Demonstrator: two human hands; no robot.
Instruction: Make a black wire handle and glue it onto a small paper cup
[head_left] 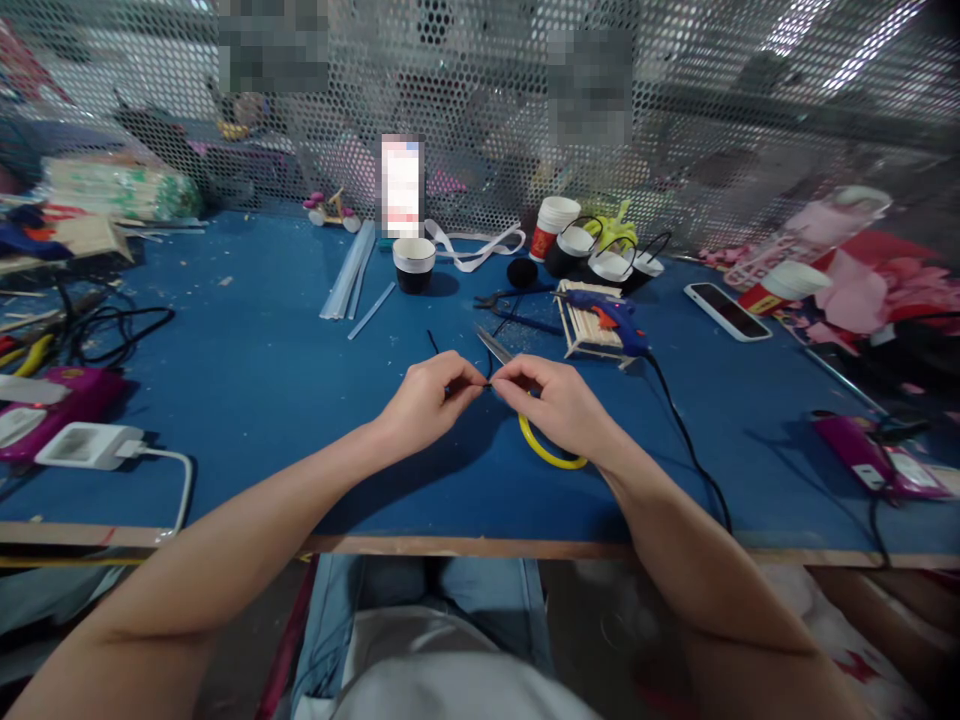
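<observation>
My left hand (429, 400) and my right hand (559, 400) meet above the table, thumbs and fingertips pinched together. A thin black cord (488, 386) shows in the small gap between them; both hands grip it. One dark end (433, 342) sticks up behind my left hand, perhaps part of the same cord. Scissors lie beneath my right hand, which hides their middle; the metal blades (493, 345) point away from me and the yellow handle (551, 457) shows below. A paper cup with a black lower half (414, 268) stands farther back.
A blue glue gun (611, 315) rests on a small wooden stick frame (581, 335), its cable running to the front edge. Pliers (517, 300) lie beside it. Clear glue sticks (349, 275), cups with black handles (611, 262), a phone (727, 310) and a white charger (90, 446) surround the work area.
</observation>
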